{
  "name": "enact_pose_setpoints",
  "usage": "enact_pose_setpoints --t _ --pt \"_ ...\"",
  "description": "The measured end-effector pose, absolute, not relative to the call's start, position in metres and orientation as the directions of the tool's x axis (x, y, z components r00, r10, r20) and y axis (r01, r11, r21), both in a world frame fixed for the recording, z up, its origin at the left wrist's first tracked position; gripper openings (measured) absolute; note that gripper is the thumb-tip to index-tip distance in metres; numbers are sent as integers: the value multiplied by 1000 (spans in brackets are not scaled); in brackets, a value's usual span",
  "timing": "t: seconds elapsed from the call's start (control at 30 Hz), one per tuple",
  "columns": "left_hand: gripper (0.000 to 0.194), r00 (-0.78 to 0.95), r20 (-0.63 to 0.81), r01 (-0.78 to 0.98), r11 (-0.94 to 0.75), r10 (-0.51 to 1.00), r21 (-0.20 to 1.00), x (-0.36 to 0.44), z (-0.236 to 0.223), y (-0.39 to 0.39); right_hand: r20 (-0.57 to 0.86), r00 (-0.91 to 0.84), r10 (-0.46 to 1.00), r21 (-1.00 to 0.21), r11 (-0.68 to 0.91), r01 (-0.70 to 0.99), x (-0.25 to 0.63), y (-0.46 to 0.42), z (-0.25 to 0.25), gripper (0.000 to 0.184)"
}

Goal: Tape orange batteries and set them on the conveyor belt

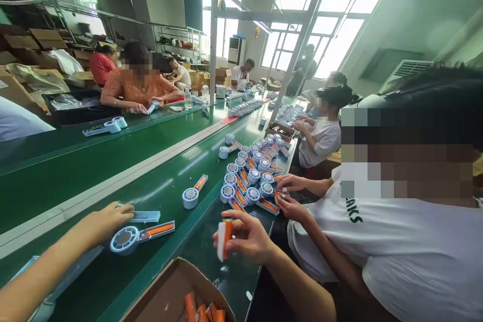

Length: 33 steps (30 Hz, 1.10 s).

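Note:
My right hand (245,235) is closed around an orange battery with a white end (224,239), held upright over the green bench. My left hand (107,220) reaches across the bench with its fingers curled over a pale blue handle cover (145,217). Just in front of it lies a pale blue hand-fan body (126,239) with an orange battery (157,230) seated in its open handle. A cardboard box (166,292) at the near edge holds more orange batteries (204,312).
A person in a white shirt (396,251) sits close at my right, both hands at a cluster of several fan bodies (249,176). Another lone fan body (191,196) lies mid-bench. A green conveyor belt (75,171) runs along the left, with other workers seated on both sides.

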<state>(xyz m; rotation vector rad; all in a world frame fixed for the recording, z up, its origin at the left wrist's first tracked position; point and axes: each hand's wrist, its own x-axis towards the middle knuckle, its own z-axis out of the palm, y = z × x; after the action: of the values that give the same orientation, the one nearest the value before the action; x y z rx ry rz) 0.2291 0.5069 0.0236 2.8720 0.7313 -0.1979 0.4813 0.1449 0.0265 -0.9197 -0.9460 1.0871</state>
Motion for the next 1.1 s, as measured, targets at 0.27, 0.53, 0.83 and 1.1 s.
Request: enact_pose_setpoints --t 0.27,0.53,0.83,1.1 --pt "22 817 -306 552 -816 489 170 256 62 485 292 25 956 -956 290 44 448 292 49 62" --pt "30 682 -286 730 -645 673 226 255 42 494 97 10 995 -656 56 753 431 373 36 51" --pt "33 682 -237 731 -633 692 256 270 29 498 -56 -69 996 -301 49 952 417 381 44 49" --pt "32 651 -194 752 -588 734 299 280 26 496 -194 -79 978 -100 60 993 417 378 51 53"
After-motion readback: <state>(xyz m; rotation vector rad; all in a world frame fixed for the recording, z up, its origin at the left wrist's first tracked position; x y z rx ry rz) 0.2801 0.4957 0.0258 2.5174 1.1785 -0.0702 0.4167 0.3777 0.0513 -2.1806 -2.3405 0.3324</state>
